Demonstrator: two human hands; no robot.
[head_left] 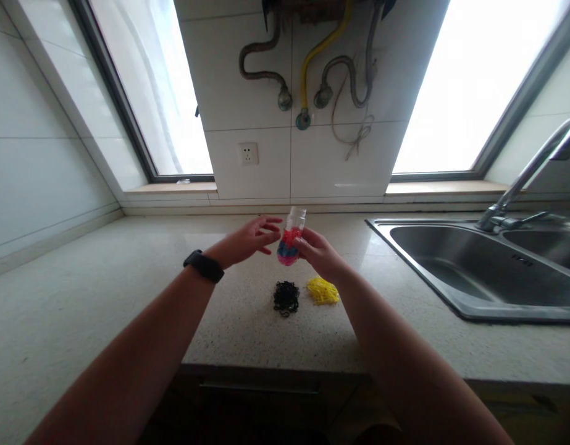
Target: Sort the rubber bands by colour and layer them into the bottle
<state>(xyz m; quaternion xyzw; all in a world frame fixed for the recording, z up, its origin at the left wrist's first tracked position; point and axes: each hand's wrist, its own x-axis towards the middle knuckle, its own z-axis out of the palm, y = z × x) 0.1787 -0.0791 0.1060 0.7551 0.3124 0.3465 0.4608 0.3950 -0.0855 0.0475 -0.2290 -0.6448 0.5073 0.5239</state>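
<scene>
A small clear bottle [291,237] is held slightly tilted above the counter, with layers of red, dark blue and pink small pieces inside and its upper part see-through. My right hand [318,252] grips it from the right side, fingers partly behind it. Just left of the bottle, my left hand [257,236] has its fingers stretched apart and holds nothing; a black band is on that wrist. Below the hands, a pile of black small bands [286,298] lies on the counter. Beside it to the right is a pile of yellow small bands [322,291], near my right forearm.
The speckled pale counter [247,334] runs along a tiled wall with a white socket [248,153]. A steel sink [474,272] with a faucet [520,179] is at the right. Hoses [307,59] hang on the wall between two windows.
</scene>
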